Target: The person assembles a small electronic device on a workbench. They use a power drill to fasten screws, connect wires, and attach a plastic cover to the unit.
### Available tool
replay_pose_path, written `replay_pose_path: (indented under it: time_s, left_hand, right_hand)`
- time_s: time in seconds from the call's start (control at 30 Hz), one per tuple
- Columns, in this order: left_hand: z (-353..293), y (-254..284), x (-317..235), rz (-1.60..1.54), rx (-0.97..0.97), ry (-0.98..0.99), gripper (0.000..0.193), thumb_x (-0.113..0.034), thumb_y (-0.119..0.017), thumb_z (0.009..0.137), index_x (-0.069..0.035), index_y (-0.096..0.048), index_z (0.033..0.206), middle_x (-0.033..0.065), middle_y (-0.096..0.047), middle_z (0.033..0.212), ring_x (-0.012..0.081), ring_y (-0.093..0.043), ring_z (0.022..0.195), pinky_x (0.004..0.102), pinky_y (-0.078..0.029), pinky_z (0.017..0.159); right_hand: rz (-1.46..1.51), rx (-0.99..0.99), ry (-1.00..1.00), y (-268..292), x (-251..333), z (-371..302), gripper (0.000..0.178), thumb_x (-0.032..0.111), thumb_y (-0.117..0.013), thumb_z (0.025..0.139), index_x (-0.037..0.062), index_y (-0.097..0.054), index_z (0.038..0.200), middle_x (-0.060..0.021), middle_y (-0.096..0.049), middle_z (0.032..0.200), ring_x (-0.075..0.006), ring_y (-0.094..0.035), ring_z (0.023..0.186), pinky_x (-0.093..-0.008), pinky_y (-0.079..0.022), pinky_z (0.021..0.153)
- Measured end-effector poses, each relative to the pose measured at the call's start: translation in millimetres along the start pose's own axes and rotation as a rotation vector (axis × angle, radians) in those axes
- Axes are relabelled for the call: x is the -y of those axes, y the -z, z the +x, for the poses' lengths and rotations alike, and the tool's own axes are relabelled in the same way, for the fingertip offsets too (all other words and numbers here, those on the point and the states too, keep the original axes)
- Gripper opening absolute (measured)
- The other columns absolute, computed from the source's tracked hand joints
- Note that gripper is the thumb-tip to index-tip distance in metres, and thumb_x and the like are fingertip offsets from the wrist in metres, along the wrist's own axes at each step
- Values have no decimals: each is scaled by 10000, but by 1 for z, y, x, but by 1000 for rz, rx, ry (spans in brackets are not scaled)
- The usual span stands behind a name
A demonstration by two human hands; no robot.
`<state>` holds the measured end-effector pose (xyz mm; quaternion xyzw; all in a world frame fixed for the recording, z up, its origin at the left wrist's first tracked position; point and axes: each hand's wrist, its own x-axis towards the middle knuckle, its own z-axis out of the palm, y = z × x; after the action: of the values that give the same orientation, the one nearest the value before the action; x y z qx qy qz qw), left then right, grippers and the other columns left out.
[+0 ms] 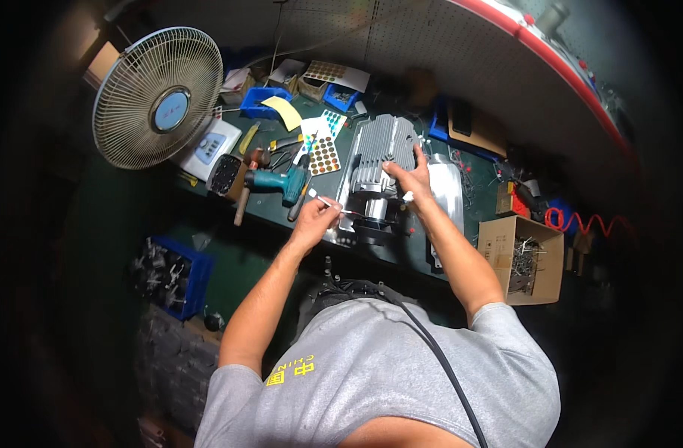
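Observation:
A grey finned metal housing (376, 145) lies on the green bench in front of me, with a shiny cylindrical part (376, 208) at its near end. My right hand (412, 179) grips the housing's right side, thumb on top of the fins and a finger along the edge. A small white piece (409, 196) shows by that hand; I cannot tell what it is. Pinched in my left hand (318, 222) is a thin white stick (326, 201), with a wider white end up to the left and its other end pointing at the cylindrical part.
A teal power drill (279, 182), hand tools and sticker sheets (325, 155) lie left of the housing. Beyond them stand a fan (158, 98) and blue bins (265, 102). At right are a flat metal plate (446, 196) and a cardboard box (521, 257) of metal parts.

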<state>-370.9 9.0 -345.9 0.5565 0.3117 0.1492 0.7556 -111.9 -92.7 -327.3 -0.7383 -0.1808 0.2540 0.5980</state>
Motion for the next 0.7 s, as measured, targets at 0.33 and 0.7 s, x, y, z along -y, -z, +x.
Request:
replay_pose_path:
  time_s: [0.33,0.7]
  left_hand:
    - [75,57,51,-15,229,84,256,-142,-600,997,25,-680,1174,6,-675,835,53,-573,710,219,-471,644]
    - [98,80,80,37,297,147,256,-168,-590,1012,16,-672,1171,-17,-669,863,35,-546,716,199,-452,650]
  right_hand:
    - [-675,-248,-140,-66,1,34,1163,397,-882,610,205,-267,1579,-312,-448,1345,-453,-539,1212,-483,-447,1074]
    - [-855,-297,-312,-115,10,37,1099,363,-871,657,240,-262,1564,-283,-438,1337,-490,-573,1177,-549,-487,998]
